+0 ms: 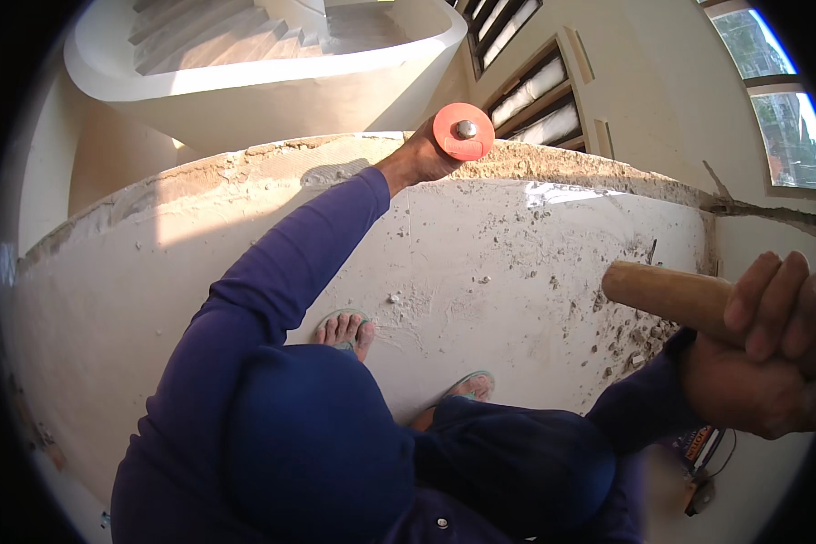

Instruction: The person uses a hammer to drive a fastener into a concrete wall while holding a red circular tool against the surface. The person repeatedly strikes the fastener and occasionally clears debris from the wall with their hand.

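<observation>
My left hand (415, 156) is closed round a tool at the rough, broken edge (571, 165) of the pale floor slab, likely a chisel, seen end-on with a round red guard (453, 143) and a steel striking cap (467, 129). Its lower part is hidden. At the right, my right hand (761, 358) grips a thick wooden handle (661, 292), held over the slab; whatever is at the handle's far end is out of sight.
Beyond the edge are a curved white stairwell (263, 95) and windows (788, 136). Plaster rubble (634, 349) lies at the right of the slab, near a corded tool (698, 471). My sandalled feet (344, 334) stand on the slab.
</observation>
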The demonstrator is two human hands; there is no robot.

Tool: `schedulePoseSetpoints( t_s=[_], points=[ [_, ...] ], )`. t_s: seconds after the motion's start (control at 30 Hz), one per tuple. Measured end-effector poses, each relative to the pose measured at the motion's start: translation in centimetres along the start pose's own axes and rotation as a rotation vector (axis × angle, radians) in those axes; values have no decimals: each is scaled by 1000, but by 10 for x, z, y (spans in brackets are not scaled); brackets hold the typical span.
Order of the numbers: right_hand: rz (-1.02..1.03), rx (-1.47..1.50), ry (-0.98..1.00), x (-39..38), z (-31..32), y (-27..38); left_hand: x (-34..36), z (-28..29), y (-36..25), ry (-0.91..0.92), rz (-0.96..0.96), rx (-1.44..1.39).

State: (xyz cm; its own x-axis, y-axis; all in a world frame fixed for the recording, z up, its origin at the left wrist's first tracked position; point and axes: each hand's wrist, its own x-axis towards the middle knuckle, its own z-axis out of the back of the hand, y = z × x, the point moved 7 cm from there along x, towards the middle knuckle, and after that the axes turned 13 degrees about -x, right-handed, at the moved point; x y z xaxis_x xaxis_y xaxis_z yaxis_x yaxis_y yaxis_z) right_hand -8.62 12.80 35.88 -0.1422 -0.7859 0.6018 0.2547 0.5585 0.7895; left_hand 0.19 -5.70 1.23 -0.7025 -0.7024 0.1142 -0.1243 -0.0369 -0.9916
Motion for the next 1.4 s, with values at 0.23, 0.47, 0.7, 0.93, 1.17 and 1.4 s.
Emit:
schedulePoseSetpoints(
  t_s=[0.23,0.47,0.7,0.93,1.17,1.4],
  points=[
    [-576,-988,414,-96,-38,-178,-1,-3,-8,20,-275,-52],
    [-518,-560,-53,-56,-22,-73,-7,8,-1,-19,21,0],
    [-230,-466,-68,-100,0,-136,0,-2,-1,15,23,-41],
    [-690,-728,351,-78,-21,-140,2,6,12,39,-144,-23],
    [-215,-137,-92,-39,-6,-38,-2,0,-1,38,7,52],
    [-662,-996,380,-126,-13,-196,12,-16,-6,133,-251,-150]
  ],
)
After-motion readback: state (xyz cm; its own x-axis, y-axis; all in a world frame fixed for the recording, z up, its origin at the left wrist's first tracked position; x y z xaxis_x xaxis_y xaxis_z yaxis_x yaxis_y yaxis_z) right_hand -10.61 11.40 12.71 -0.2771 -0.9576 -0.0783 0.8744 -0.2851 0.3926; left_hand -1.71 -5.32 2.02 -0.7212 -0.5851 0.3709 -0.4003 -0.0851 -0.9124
